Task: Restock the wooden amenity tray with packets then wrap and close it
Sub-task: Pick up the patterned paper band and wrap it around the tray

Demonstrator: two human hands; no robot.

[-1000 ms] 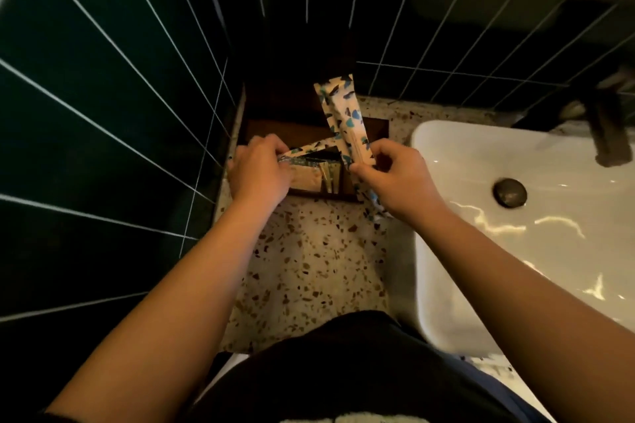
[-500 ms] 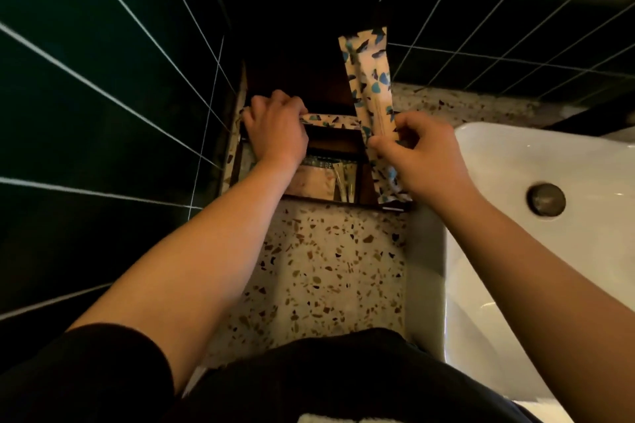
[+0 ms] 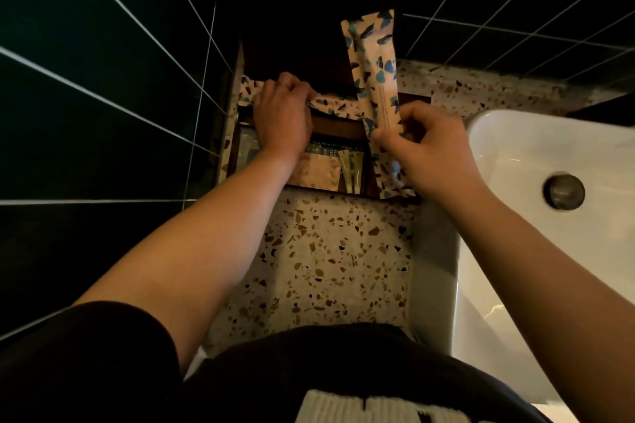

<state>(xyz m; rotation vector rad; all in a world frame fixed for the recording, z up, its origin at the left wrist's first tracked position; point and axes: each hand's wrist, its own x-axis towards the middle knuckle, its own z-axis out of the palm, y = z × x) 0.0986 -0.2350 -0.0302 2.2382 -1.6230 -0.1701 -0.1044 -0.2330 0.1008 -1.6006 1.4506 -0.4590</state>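
Note:
A dark wooden amenity tray (image 3: 338, 129) sits in the corner on the terrazzo counter (image 3: 330, 261). Several beige packets (image 3: 330, 168) lie in its near compartment. My left hand (image 3: 281, 113) presses down on a long speckled packet (image 3: 338, 103) lying crosswise over the tray's back part. My right hand (image 3: 426, 151) pinches another long speckled packet (image 3: 372, 72), held nearly upright at the tray's right edge. That packet's lower end reaches down past my fingers to the tray's front right corner.
Dark green tiled walls (image 3: 103, 79) close in on the left and behind the tray. A white sink (image 3: 549, 203) with a round drain (image 3: 563, 191) fills the right side. My dark clothing (image 3: 309, 374) covers the counter's near edge.
My left hand has moved from the tray's near compartment to its back part, carrying the crosswise packet with it. The right hand's packet has stayed upright. The camera has shifted closer.

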